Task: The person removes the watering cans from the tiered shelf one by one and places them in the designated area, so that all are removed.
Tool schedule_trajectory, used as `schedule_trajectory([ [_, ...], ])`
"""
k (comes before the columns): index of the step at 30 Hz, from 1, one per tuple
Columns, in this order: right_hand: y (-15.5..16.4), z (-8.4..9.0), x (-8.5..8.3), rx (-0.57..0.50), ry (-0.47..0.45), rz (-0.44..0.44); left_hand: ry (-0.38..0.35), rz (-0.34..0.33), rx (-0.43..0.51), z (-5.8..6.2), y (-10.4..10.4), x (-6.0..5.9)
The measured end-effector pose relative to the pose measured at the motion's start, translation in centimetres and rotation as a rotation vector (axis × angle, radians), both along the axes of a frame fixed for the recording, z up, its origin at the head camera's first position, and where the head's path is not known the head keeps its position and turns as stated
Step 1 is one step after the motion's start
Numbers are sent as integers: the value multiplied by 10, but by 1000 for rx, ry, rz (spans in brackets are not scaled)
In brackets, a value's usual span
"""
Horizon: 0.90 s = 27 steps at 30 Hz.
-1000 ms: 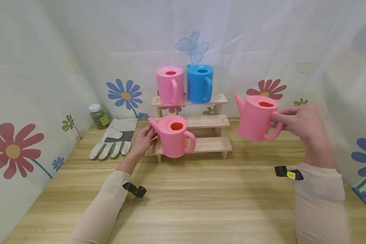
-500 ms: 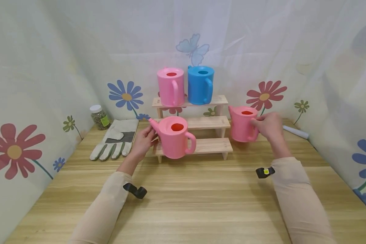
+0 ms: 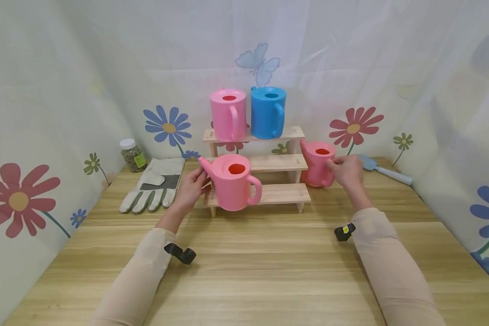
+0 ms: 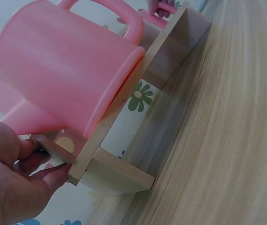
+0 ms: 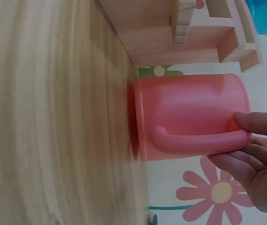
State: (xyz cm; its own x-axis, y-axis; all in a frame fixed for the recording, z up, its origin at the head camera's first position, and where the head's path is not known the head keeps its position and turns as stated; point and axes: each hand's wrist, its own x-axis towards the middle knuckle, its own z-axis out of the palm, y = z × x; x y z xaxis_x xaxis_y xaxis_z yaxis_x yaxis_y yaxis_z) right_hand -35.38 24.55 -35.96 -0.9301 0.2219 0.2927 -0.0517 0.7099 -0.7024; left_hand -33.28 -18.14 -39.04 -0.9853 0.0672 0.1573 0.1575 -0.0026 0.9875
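On the lowest step of a wooden tiered stand (image 3: 285, 194) sits a pink watering can (image 3: 230, 185), its spout to the left. My left hand (image 3: 189, 188) grips the left end of that step, fingertips just under the spout; the left wrist view shows thumb and fingers on the board's edge (image 4: 77, 171). At the stand's right side, my right hand (image 3: 347, 171) pinches the handle of another pink watering can (image 3: 317, 165). This can is upright, its base (image 5: 140, 117) at or just above the tabletop; I cannot tell whether they touch.
A lighter pink watering can (image 3: 224, 115) and a blue one (image 3: 265, 115) stand on the top step. To the left lie a work glove (image 3: 156, 185) and a jar (image 3: 133, 156) with a white lid. A blue trowel (image 3: 385, 170) lies at the back right.
My right hand has carried its pink watering can left and down to beside the stand, baring the trowel behind. My left hand and the other cans have stayed put.
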Motion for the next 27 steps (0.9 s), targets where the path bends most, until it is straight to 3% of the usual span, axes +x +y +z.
schedule_trajectory([
  [11, -11, -16, -10, -6, 96, 42, 3, 11, -10, -2, 0, -1],
  [18, -10, -19, -12, -22, 95, 43, -11, 7, 0, 0, 1, 1],
  [22, -9, -8, -9, -41, 135, 39, -14, 8, 6, 1, 1, 1],
  [27, -19, 24, 10, -78, 207, 51, -21, 9, 13, 0, 1, 0],
])
